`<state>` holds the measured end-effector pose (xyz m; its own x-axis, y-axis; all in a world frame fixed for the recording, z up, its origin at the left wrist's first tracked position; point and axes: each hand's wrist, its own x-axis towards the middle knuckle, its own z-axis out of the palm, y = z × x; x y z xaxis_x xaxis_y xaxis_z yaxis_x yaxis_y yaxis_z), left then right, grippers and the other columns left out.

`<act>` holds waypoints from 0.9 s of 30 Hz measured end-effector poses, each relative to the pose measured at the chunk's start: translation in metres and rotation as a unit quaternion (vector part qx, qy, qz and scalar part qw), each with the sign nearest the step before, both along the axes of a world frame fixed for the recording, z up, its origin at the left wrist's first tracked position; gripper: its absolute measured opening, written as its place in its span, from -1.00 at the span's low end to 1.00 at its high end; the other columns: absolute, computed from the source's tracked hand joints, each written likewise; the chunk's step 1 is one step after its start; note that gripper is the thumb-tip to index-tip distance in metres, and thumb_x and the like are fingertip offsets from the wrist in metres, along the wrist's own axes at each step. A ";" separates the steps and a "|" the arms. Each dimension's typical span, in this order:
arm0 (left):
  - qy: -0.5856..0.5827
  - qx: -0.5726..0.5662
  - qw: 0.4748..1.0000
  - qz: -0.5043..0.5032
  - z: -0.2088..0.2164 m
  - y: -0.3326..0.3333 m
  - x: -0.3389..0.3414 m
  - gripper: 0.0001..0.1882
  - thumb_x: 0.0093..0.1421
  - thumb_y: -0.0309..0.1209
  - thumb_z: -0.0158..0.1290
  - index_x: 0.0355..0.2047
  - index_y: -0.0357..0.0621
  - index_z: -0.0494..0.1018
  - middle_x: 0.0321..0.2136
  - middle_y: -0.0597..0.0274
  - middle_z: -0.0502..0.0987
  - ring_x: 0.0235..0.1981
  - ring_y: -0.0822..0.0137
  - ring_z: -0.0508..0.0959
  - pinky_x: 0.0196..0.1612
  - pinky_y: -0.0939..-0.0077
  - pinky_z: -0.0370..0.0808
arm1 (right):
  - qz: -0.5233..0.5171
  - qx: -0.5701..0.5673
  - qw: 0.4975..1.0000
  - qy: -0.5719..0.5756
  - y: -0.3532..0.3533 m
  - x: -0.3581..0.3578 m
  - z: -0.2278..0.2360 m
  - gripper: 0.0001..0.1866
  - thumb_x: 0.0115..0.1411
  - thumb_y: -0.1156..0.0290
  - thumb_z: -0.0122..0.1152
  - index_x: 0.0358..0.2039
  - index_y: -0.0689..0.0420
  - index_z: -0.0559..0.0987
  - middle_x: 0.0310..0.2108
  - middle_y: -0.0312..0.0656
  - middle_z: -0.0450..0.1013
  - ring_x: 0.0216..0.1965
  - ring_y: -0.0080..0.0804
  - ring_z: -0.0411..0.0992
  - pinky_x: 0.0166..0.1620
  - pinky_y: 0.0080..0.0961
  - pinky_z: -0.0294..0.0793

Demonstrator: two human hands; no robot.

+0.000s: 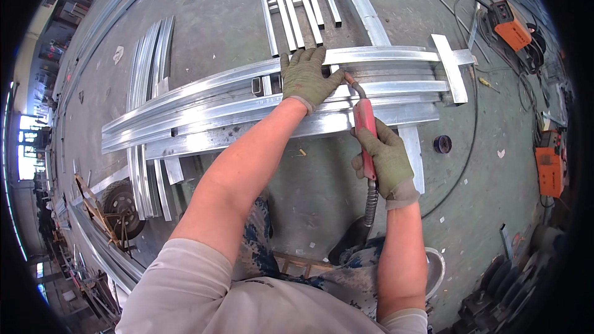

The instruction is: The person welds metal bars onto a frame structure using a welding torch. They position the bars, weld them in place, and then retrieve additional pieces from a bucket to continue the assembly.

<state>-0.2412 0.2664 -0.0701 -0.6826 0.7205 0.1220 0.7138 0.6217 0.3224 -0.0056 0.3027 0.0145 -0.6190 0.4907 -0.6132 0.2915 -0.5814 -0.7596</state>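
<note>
My right hand point(390, 154), in a green work glove, is wrapped round the red handle of a welding torch point(365, 117). The torch's bent neck points up and left, its tip close to the thumb of my other hand. Fingers spread, my gloved left hand point(307, 77) lies on the metal frame of long silvery profiles point(229, 96). Short square tube pieces point(257, 86) sit between the two upper rails, one just left of that hand. Whether the torch tip touches metal I cannot tell. A ribbed hose point(371, 204) runs down from the handle.
Loose square tubes point(291, 6) lie on the floor beyond the frame. Silvery profiles point(143, 117) cross under its left end, near a wheel point(122, 209). A flat plate point(450, 69) lies across the right end. Rightward are a small round tin point(442, 144), cables and orange machines point(511, 25).
</note>
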 end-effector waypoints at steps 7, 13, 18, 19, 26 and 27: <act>-0.051 -0.016 0.998 -0.017 0.009 0.003 -0.001 -0.10 0.25 0.30 0.09 0.40 -0.05 0.40 0.41 0.02 0.38 0.50 -0.04 0.24 0.58 -0.17 -0.14 | -0.015 0.004 1.000 0.017 0.005 0.008 0.002 -0.40 0.41 0.30 0.33 0.37 0.26 0.43 0.01 -0.06 0.61 -0.58 -0.42 0.51 -0.59 -0.50 0.46; -0.037 -0.007 0.999 -0.016 0.005 0.001 -0.002 -0.12 0.25 0.26 0.10 0.39 -0.07 0.41 0.40 0.01 0.40 0.48 -0.06 0.27 0.57 -0.16 -0.13 | -0.002 -0.008 1.000 0.019 0.010 0.002 0.001 -0.39 0.41 0.28 0.32 0.37 0.27 0.43 0.03 -0.07 0.61 -0.57 -0.45 0.51 -0.58 -0.51 0.47; -0.042 -0.017 0.999 -0.017 0.008 0.002 -0.001 -0.13 0.25 0.25 0.10 0.40 -0.05 0.40 0.40 0.03 0.39 0.48 -0.05 0.26 0.58 -0.17 -0.13 | -0.003 -0.001 1.000 0.003 0.012 0.005 -0.003 -0.38 0.41 0.24 0.35 0.37 0.25 0.44 0.04 -0.12 0.60 -0.54 -0.50 0.53 -0.55 -0.55 0.49; -0.040 -0.017 0.999 -0.015 0.008 0.002 -0.001 -0.13 0.25 0.25 0.10 0.40 -0.05 0.41 0.40 0.03 0.40 0.48 -0.04 0.27 0.57 -0.17 -0.13 | 0.000 0.003 1.000 0.007 0.012 0.006 -0.001 -0.38 0.41 0.24 0.35 0.37 0.24 0.44 0.03 -0.12 0.60 -0.54 -0.51 0.53 -0.55 -0.55 0.49; -0.006 0.014 1.000 -0.013 -0.001 0.001 0.000 -0.15 0.22 0.25 0.14 0.35 -0.04 0.45 0.32 0.04 0.48 0.42 0.03 0.34 0.55 -0.13 -0.05 | 0.002 0.006 1.000 0.015 0.010 0.007 0.005 -0.41 0.41 0.25 0.36 0.35 0.21 0.48 -0.03 -0.20 0.61 -0.54 -0.53 0.53 -0.55 -0.59 0.49; 0.005 0.024 1.000 -0.012 -0.005 0.001 -0.001 -0.15 0.20 0.26 0.17 0.33 -0.05 0.47 0.28 0.04 0.52 0.40 0.05 0.37 0.55 -0.12 -0.02 | 0.001 0.006 1.000 0.009 0.010 0.007 0.006 -0.42 0.41 0.24 0.36 0.35 0.21 0.48 -0.04 -0.21 0.62 -0.54 -0.53 0.53 -0.55 -0.59 0.49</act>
<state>-0.2422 0.2672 -0.0746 -0.6639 0.7296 0.1639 0.7315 0.5881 0.3450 0.0009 0.3128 0.0205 -0.6310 0.4967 -0.5959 0.2798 -0.5708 -0.7720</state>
